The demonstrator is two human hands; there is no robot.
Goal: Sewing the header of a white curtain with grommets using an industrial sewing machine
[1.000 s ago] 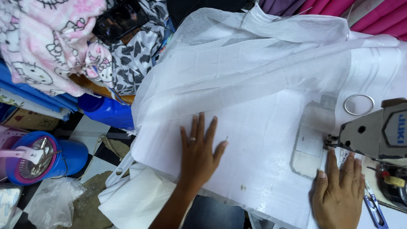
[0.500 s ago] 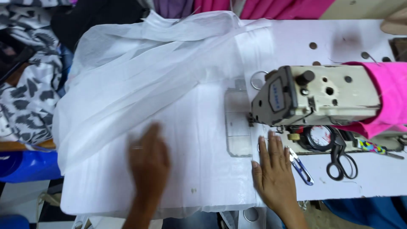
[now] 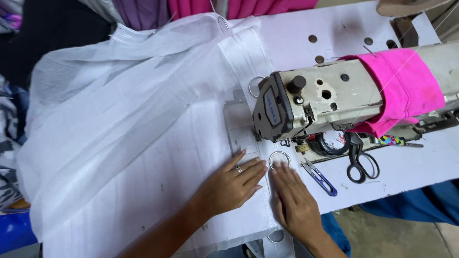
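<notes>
A large sheet of sheer white fabric (image 3: 129,143) covers the left of a white sewing table (image 3: 406,167). My left hand (image 3: 232,184), with a ring on one finger, lies flat on the fabric's band just in front of the sewing machine (image 3: 334,95). Beside it my right hand (image 3: 294,200) rests flat on the fabric's right edge, fingertips touching a metal ring (image 3: 278,159) set in the band. Another ring (image 3: 254,86) shows behind the machine head, and one (image 3: 276,237) peeks out below my right hand.
A pink cloth (image 3: 399,86) is wrapped round the machine's arm. Black scissors (image 3: 361,162), blue thread snips (image 3: 319,177) and a round tape measure (image 3: 333,141) lie on the table right of my hands. Pink and purple fabrics (image 3: 215,7) hang at the back.
My view has swung right, so the machine now fills the upper right. My left hand has slid right across the fabric to sit next to my right hand by the ring.
</notes>
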